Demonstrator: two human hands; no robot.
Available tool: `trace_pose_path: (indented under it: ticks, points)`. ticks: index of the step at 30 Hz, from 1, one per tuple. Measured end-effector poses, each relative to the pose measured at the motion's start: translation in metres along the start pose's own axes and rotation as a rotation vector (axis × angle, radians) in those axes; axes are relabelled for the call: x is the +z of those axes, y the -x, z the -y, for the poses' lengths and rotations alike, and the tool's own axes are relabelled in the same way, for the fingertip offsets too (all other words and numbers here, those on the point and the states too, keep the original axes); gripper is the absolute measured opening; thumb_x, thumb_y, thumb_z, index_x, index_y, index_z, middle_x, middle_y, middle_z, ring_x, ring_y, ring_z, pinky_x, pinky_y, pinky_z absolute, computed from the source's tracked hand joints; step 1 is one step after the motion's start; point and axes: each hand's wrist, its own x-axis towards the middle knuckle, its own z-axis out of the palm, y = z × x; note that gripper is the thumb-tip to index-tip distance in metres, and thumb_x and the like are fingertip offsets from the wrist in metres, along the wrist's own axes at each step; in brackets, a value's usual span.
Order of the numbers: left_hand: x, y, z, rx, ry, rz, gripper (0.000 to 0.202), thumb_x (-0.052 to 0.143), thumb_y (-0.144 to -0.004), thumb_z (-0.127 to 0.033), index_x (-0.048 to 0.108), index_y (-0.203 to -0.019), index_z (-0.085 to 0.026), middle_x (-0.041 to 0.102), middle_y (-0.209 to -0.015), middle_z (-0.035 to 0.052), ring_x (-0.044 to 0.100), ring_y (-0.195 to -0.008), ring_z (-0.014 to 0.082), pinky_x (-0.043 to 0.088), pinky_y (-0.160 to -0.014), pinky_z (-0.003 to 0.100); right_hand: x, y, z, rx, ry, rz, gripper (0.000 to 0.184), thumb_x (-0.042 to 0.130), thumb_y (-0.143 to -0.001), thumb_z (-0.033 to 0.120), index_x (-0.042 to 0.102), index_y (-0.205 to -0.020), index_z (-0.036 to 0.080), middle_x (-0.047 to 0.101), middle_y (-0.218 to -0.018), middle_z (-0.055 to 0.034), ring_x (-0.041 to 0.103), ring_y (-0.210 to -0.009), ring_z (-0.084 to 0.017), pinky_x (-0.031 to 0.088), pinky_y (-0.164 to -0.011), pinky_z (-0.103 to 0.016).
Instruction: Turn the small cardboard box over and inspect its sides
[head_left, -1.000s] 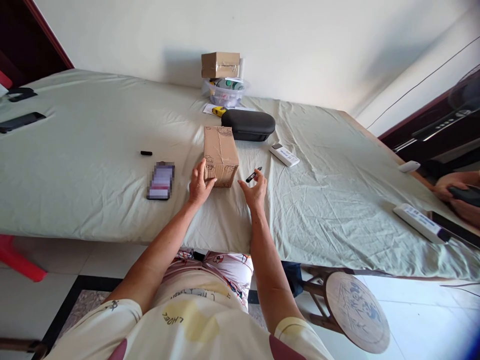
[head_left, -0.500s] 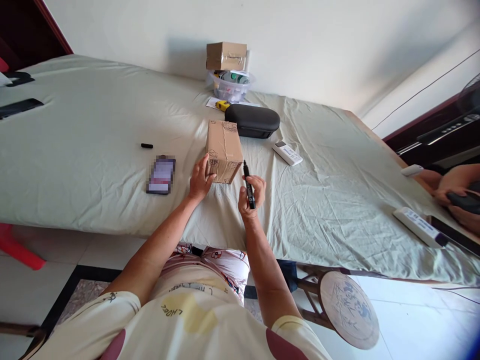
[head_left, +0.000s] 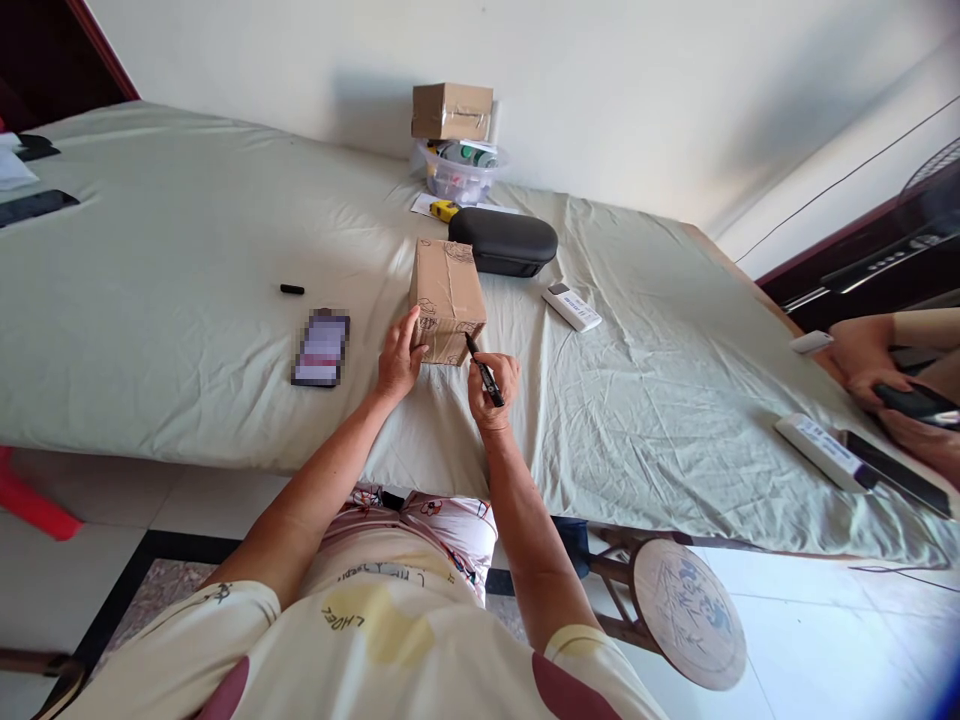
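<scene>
A cardboard box with black drawn scribbles at its corners stands on the cloth in front of me. My left hand grips its near left corner, thumb on the front face and fingers along the left side. In my right hand is a black marker pen, held between thumb and fingers. Its tip is at the right part of the box's front face; whether it touches is hard to tell. Left of the box lie a black pen cap and a phone with a blurred screen.
Behind the box are a black hard case, a yellow tape measure, and a plastic tub with another box above. White devices lie rightward. At the right edge another person's hands hold a dark object. A stool stands below.
My right hand has moved left with the marker, bringing its tip from beside the box to the front face. My left hand stays on the box. The other person's hands have shifted slightly.
</scene>
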Motion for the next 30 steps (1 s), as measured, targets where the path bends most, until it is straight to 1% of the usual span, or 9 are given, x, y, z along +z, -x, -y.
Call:
trace_pose_path:
  ticks: [4, 7, 9, 15, 17, 20, 25, 27, 30]
  points:
    - [-0.001, 0.000, 0.000, -0.008, 0.008, 0.012, 0.065, 0.057, -0.104, -0.046, 0.035, -0.163, -0.029, 0.050, -0.159, 0.0148, 0.052, -0.146, 0.0287, 0.050, -0.119, 0.044, 0.000, -0.001, -0.001, -0.046, -0.015, -0.057, 0.024, 0.049, -0.103, 0.043, 0.066, -0.104, 0.025, 0.074, -0.097, -0.0077, 0.069, -0.093, -0.024, 0.052, -0.089, -0.043]
    - [-0.002, 0.000, 0.000, -0.013, 0.029, 0.031, 0.064, 0.058, -0.104, -0.041, 0.035, -0.162, -0.028, 0.050, -0.159, 0.0143, 0.051, -0.147, 0.0284, 0.050, -0.119, 0.043, 0.003, 0.000, -0.004, -0.086, -0.017, -0.027, 0.022, 0.052, -0.103, 0.041, 0.066, -0.100, 0.024, 0.073, -0.092, -0.0058, 0.069, -0.085, -0.021, 0.052, -0.088, -0.041]
    - [-0.003, 0.000, 0.001, -0.025, 0.044, 0.042, 0.065, 0.059, -0.103, -0.037, 0.035, -0.163, -0.028, 0.049, -0.160, 0.0142, 0.049, -0.149, 0.0285, 0.048, -0.121, 0.043, 0.005, 0.002, -0.007, -0.080, -0.035, -0.062, 0.022, 0.054, -0.102, 0.041, 0.066, -0.098, 0.023, 0.072, -0.089, -0.0048, 0.067, -0.081, -0.020, 0.052, -0.086, -0.039]
    - [-0.001, 0.001, 0.002, -0.038, 0.013, 0.043, 0.066, 0.056, -0.102, -0.028, 0.033, -0.164, -0.029, 0.047, -0.161, 0.0136, 0.047, -0.150, 0.0285, 0.042, -0.126, 0.047, -0.001, 0.004, -0.023, 0.167, -0.153, -0.395, 0.024, 0.054, -0.102, 0.044, 0.063, -0.107, 0.023, 0.065, -0.092, -0.0038, 0.065, -0.084, -0.020, 0.054, -0.081, -0.036]
    - [0.000, 0.002, 0.002, -0.029, -0.020, 0.036, 0.066, 0.054, -0.102, -0.025, 0.032, -0.164, -0.029, 0.048, -0.161, 0.0138, 0.047, -0.151, 0.0282, 0.041, -0.126, 0.047, -0.004, 0.000, -0.032, 0.256, -0.145, -0.444, 0.025, 0.050, -0.102, 0.044, 0.060, -0.109, 0.023, 0.062, -0.094, -0.0039, 0.064, -0.083, -0.019, 0.054, -0.083, -0.036]
    - [-0.001, 0.004, 0.003, -0.052, -0.065, 0.028, 0.066, 0.050, -0.102, -0.022, 0.031, -0.164, -0.026, 0.047, -0.162, 0.0151, 0.048, -0.150, 0.0277, 0.042, -0.125, 0.046, -0.007, -0.006, -0.047, 0.332, -0.034, -0.330, 0.030, 0.051, -0.099, 0.043, 0.061, -0.118, 0.022, 0.063, -0.105, -0.0066, 0.064, -0.095, -0.021, 0.054, -0.093, -0.040]
    - [-0.005, 0.005, 0.004, -0.127, -0.118, 0.042, 0.067, 0.048, -0.099, -0.017, 0.031, -0.164, -0.021, 0.053, -0.157, 0.0174, 0.056, -0.141, 0.0272, 0.049, -0.119, 0.044, -0.009, -0.010, -0.063, 0.559, 0.249, 0.058, 0.055, 0.062, -0.090, 0.043, 0.057, -0.140, 0.020, 0.062, -0.132, -0.0158, 0.058, -0.126, -0.033, 0.046, -0.110, -0.055]
    - [-0.007, 0.005, 0.003, -0.141, -0.130, 0.048, 0.067, 0.047, -0.097, -0.014, 0.034, -0.162, -0.020, 0.056, -0.154, 0.0172, 0.058, -0.139, 0.0266, 0.050, -0.118, 0.043, -0.009, -0.010, -0.062, 0.653, 0.363, 0.172, 0.055, 0.062, -0.090, 0.038, 0.059, -0.142, 0.021, 0.061, -0.137, -0.0175, 0.053, -0.132, -0.037, 0.041, -0.112, -0.059]
    - [-0.009, 0.005, 0.001, -0.152, -0.144, 0.040, 0.069, 0.047, -0.094, -0.009, 0.036, -0.161, -0.020, 0.059, -0.150, 0.0164, 0.059, -0.137, 0.0258, 0.052, -0.116, 0.041, -0.009, -0.008, -0.058, 0.691, 0.478, 0.292, 0.051, 0.060, -0.092, 0.033, 0.062, -0.142, 0.020, 0.060, -0.139, -0.0188, 0.050, -0.135, -0.038, 0.037, -0.114, -0.059]
